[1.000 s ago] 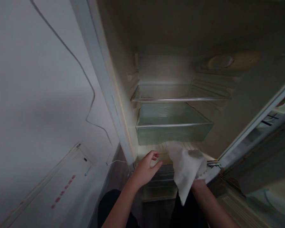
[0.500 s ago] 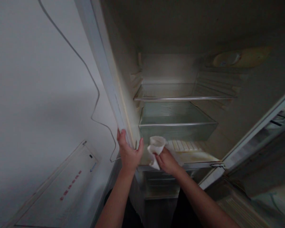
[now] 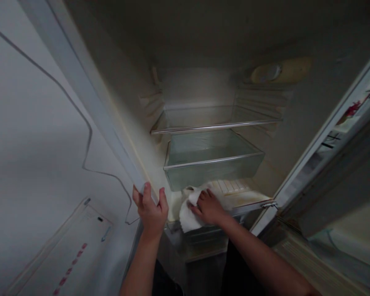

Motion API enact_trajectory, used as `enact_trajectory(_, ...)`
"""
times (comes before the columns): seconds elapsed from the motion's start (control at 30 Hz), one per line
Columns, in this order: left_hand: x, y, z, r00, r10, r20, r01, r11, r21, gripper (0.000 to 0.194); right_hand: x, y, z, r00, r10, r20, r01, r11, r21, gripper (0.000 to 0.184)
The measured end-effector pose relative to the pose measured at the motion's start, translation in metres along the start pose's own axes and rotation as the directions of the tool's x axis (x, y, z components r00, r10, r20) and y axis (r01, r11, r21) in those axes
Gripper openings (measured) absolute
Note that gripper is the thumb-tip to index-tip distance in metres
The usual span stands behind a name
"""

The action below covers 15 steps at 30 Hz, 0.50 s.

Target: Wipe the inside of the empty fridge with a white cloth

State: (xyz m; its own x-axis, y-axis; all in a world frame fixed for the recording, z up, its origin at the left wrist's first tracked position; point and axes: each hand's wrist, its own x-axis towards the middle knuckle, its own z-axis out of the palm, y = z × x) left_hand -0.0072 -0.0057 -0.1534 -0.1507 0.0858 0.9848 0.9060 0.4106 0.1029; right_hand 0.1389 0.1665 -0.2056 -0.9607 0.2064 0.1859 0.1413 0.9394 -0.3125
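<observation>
An open refrigerator fills the view, and my left hand point(image 3: 152, 213) grips the front edge of its left side wall point(image 3: 123, 142), fingers outside and thumb inside. My right hand point(image 3: 211, 207) presses a white cloth point(image 3: 191, 216) against the front of the compartment floor point(image 3: 248, 199). The cloth is partly bunched under my fingers, and its scalloped lower edge hangs over the front lip. Just above and behind my right hand is a clear drawer point(image 3: 212, 174), with a glass shelf point(image 3: 216, 117) higher up.
On the right the refrigerator door point(image 3: 333, 181) stands open, its hinge point(image 3: 269, 204) near the floor edge. A yellowed lamp housing point(image 3: 283, 70) sits on the right inner wall. A cable point(image 3: 89, 131) runs along the left wall, above a white panel with red marks point(image 3: 68, 250). Lower drawers point(image 3: 206, 244) show below.
The cloth was bunched and raised in my right hand; now it is spread lower against the floor's front edge. My left hand stays on the side edge. The view has shifted right.
</observation>
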Motion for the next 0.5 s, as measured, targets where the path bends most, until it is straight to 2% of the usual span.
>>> enact_trajectory(0.1,0.0,-0.001,0.001,1.0,-0.006,-0.013,0.006,1.0,-0.024,0.079,-0.037,0.056,-0.015,0.976,0.191,-0.104,-0.203,0.973,-0.112,0.056)
enact_trajectory(0.17,-0.004,-0.003,0.003,0.999,-0.04,-0.012,0.039,0.998,-0.049,0.075,-0.061,0.093,-0.027,0.923,0.319,-0.215,-0.362,0.911,-0.2,0.053)
enact_trajectory(0.27,-0.008,-0.008,0.005,0.997,-0.083,-0.006,0.082,0.995,-0.058,0.069,-0.086,0.129,-0.04,0.786,0.525,-0.327,-0.607,0.756,-0.245,0.063)
enact_trajectory(0.33,-0.009,-0.009,0.006,0.998,-0.067,-0.014,0.066,0.997,-0.042,0.07,-0.091,0.134,-0.044,0.709,0.617,-0.343,-0.701,0.669,-0.246,0.069)
enact_trajectory(0.4,-0.008,-0.008,0.006,0.999,-0.029,-0.023,0.028,0.999,-0.027,0.071,-0.086,0.127,-0.043,0.699,0.626,-0.347,-0.713,0.65,-0.263,0.069)
enact_trajectory(0.5,-0.006,-0.004,0.005,1.0,-0.012,-0.021,0.012,1.0,-0.009,0.071,-0.068,0.106,-0.037,0.776,0.554,-0.301,-0.629,0.717,-0.301,0.058)
